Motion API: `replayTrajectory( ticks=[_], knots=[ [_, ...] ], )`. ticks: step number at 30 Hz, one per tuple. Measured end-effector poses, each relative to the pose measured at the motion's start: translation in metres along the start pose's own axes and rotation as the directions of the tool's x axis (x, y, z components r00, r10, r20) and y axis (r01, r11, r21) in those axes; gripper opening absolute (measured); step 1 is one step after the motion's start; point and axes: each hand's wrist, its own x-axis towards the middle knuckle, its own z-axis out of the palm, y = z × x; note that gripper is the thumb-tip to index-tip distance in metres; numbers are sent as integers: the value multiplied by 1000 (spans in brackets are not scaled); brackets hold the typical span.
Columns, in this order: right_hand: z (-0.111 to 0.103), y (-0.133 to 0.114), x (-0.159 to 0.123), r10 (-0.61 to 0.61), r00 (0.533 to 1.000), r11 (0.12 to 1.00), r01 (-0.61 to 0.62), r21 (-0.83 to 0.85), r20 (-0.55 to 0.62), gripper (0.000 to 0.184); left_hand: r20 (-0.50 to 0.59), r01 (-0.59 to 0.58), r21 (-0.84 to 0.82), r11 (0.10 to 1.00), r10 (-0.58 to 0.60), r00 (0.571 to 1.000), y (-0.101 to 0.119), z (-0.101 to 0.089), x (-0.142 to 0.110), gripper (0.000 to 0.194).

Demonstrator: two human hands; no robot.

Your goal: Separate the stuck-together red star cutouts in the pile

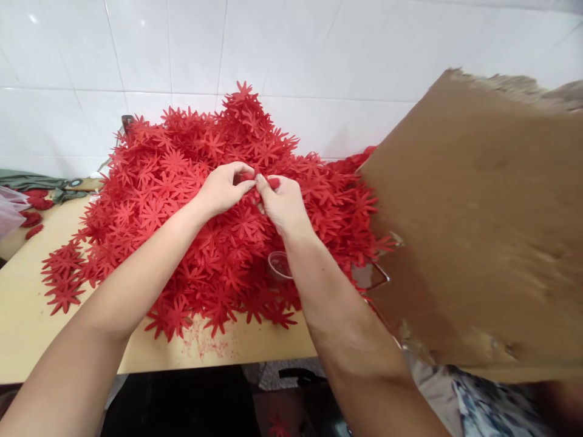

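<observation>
Above a large heap of red flower-shaped cutouts, my two hands meet fingertip to fingertip. Between them is a small red flower cutout, folded or bunched and mostly covered by the fingers. My left hand pinches it from the left with thumb and forefinger. From the right, my right hand grips it, thumb on top and fingers curled beneath. A clear round plastic cup sits among the cutouts, partly behind my right forearm.
A big brown cardboard sheet stands at the right. White tiles back the wooden table. Dark red pieces and green cloth lie at the far left. Patterned cloth shows below the cardboard.
</observation>
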Motion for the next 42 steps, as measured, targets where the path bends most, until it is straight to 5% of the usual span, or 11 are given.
replayTrajectory(
  ticks=[4, 7, 12, 17, 24, 37, 42],
  knots=[
    [3, -1, -2, 115, 993, 988, -113, 106, -18, 56, 29, 20, -54, 998, -18, 999, 3, 2, -6, 21],
    [7, -6, -6, 157, 980, 948, -185, 259, 125, 60, 30, 25, -128, 991, -21, 999, 3, 4, -6, 13],
    [7, -11, -15, 87, 949, 914, -197, 354, 302, 50, -155, 40, -249, 968, -81, 985, 1, 6, -4, 11],
    [10, -13, -19, 134, 968, 919, -201, 339, 212, 40, -227, 64, -275, 959, -130, 965, 5, 9, -5, 25],
    [12, -7, -24, 149, 980, 956, -177, 236, 129, 47, -336, 60, -377, 924, -197, 921, 2, -4, -3, 13],
    [1, -11, -24, 204, 971, 899, -235, 369, 122, 32, -227, 108, -87, 990, -125, 966, 4, -8, -17, 37],
    [-2, -15, -25, 173, 979, 902, -202, 382, 108, 44, -123, 121, -157, 980, -141, 982, 0, -7, -18, 13]
  ],
)
